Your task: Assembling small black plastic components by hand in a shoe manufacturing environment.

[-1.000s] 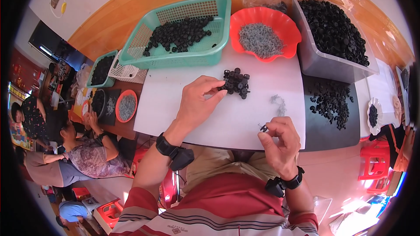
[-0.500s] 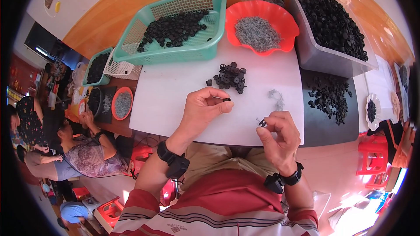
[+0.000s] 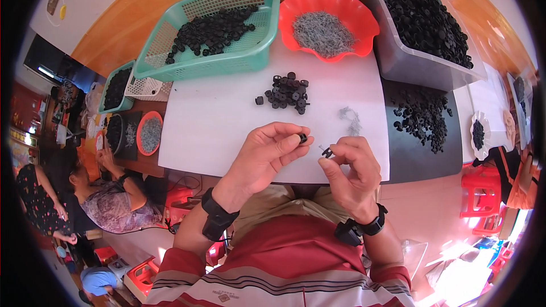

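Note:
Between thumb and fingertips, my left hand (image 3: 264,150) pinches a small round black plastic part (image 3: 302,137). Close by on the right, my right hand (image 3: 354,173) grips a black plastic piece with a thin metal pin (image 3: 326,151) sticking out of it. The two parts are a short gap apart, above the near edge of the white work sheet (image 3: 210,119). Beyond my hands lies a heap of round black parts (image 3: 289,92), with one loose part at its left. A few thin grey pins (image 3: 350,120) are scattered just past my right hand.
At the back stand a green basket (image 3: 210,68) of black parts, a red bowl (image 3: 364,37) of grey pins and a grey bin (image 3: 418,74) full of black pieces. More black pieces (image 3: 424,119) lie on a dark mat at right. Another person (image 3: 114,204) works at left.
My hands have come closer together, the right one moving leftward, each still holding its part. The whole view has shifted slightly.

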`<state>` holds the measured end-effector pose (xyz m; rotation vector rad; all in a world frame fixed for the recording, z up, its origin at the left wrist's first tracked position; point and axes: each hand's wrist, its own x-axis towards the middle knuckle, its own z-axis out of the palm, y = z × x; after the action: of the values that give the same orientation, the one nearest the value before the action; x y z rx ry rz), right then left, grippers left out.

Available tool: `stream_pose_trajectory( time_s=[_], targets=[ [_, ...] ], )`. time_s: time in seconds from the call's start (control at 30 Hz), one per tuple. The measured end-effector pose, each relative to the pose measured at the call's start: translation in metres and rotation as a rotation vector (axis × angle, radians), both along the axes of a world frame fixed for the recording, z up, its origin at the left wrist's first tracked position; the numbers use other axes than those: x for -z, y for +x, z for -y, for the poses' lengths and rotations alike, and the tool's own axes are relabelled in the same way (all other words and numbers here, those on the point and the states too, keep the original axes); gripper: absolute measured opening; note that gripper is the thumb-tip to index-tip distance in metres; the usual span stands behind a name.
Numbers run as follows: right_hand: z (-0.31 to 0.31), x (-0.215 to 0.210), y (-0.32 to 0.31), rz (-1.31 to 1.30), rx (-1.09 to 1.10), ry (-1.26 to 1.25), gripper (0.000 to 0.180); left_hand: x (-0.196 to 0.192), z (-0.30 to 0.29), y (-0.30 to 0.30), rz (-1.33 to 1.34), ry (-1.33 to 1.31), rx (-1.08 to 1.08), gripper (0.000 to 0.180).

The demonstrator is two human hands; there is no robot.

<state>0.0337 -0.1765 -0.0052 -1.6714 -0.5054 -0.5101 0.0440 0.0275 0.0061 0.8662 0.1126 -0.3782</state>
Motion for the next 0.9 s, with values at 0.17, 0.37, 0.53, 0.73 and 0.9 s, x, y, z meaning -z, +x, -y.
stream_pose_trajectory(
  time_s=[0.17, 0.37, 0.53, 0.73, 0.9],
  targets=[
    [0.000, -0.006, 0.001, 0.060, -0.004, -0.104, 0.031, -0.002, 0.007, -0.004, -0.054, -0.097, 0.019, 0.019],
    [-0.004, -0.004, 0.004, 0.110, 0.012, -0.140, 0.032, -0.003, 0.012, -0.009, -0.123, -0.179, 0.010, 0.019],
    [-0.005, -0.001, 0.005, 0.098, 0.026, -0.167, 0.031, 0.001, 0.015, -0.013, -0.137, -0.138, -0.005, 0.015],
    [-0.006, 0.000, 0.006, 0.090, 0.029, -0.165, 0.031, 0.000, 0.018, -0.015, -0.148, -0.142, -0.045, 0.015],
    [-0.008, -0.001, 0.005, 0.078, 0.026, -0.151, 0.030, -0.003, 0.019, -0.015, -0.183, -0.140, -0.074, 0.012]
  ],
)
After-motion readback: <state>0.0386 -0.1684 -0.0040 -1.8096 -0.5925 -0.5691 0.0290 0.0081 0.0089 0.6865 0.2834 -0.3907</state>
